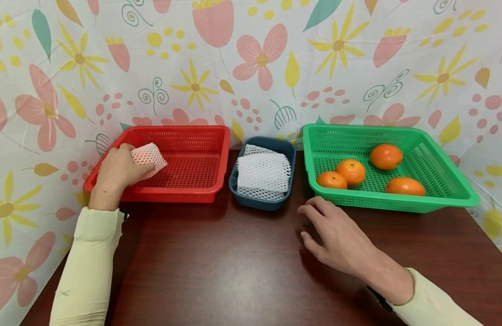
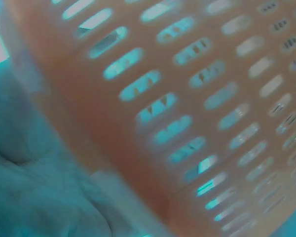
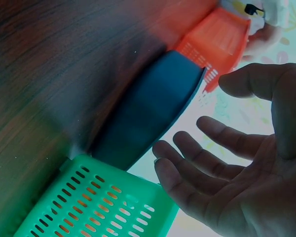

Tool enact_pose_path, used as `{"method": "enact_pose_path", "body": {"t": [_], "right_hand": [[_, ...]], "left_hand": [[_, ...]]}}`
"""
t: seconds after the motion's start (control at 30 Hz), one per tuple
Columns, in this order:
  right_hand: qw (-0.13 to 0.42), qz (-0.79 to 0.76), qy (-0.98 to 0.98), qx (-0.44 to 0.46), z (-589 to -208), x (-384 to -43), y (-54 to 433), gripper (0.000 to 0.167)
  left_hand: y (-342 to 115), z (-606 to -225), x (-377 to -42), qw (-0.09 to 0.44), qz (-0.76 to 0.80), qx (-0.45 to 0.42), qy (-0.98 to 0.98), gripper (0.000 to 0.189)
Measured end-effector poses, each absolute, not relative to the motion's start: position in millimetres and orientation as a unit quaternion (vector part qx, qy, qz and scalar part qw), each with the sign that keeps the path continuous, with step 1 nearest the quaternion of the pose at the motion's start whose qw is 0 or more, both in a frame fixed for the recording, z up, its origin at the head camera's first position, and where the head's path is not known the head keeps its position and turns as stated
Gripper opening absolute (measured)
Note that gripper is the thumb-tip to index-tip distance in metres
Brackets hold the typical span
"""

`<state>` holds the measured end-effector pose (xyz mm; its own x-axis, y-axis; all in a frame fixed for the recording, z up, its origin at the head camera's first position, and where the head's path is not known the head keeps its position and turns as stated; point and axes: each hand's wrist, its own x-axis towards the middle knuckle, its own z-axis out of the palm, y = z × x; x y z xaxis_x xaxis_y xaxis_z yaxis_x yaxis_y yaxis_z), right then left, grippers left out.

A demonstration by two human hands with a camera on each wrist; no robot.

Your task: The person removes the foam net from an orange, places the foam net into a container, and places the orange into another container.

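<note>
At the left end of the red basket (image 1: pixel 189 190), my left hand (image 1: pixel 118 170) grips a white foam fruit net (image 1: pixel 150 158), thumb toward its near side. A pinkish-orange tint shows through the mesh; I cannot tell whether a fruit is inside. In the left wrist view, the basket's slotted wall (image 2: pixel 153 113) fills most of the picture, with part of the palm (image 2: pixel 34 173) beside it. My right hand (image 1: pixel 340 237) hovers with loosely bent fingers, holding nothing, just in front of the green basket (image 1: pixel 397 203). Several oranges (image 1: pixel 386 156) lie in that basket.
Between the two baskets stands a dark blue tub (image 1: pixel 259 203) with several white foam nets (image 1: pixel 264 172) piled in it. The brown table (image 1: pixel 234 262) spreads out in front. A flower-patterned cloth (image 1: pixel 259 104) hangs right behind the containers.
</note>
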<state>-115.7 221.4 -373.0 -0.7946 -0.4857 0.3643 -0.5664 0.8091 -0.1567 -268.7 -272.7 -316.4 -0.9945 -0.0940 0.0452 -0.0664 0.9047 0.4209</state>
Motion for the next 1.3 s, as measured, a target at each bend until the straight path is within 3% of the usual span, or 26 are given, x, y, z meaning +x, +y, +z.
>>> {"method": "enact_pose_path", "body": {"t": [0.37,1.03,1.3], "right_hand": [[0.143,0.128,-0.942,0.274,-373,-115,221,0.043],[0.136,0.132,-0.944,0.271,-374,-115,221,0.043],[0.154,0.136,-0.937,0.282,-375,-115,221,0.042]], "left_hand": [[-253,-297,-259,0.073,-0.269,-0.024,-0.96,0.087],[-212,-277,-229,0.123,-0.306,-0.065,-0.942,0.086],[-200,-279,-224,0.134,-0.305,-0.091,-0.938,0.087]]}}
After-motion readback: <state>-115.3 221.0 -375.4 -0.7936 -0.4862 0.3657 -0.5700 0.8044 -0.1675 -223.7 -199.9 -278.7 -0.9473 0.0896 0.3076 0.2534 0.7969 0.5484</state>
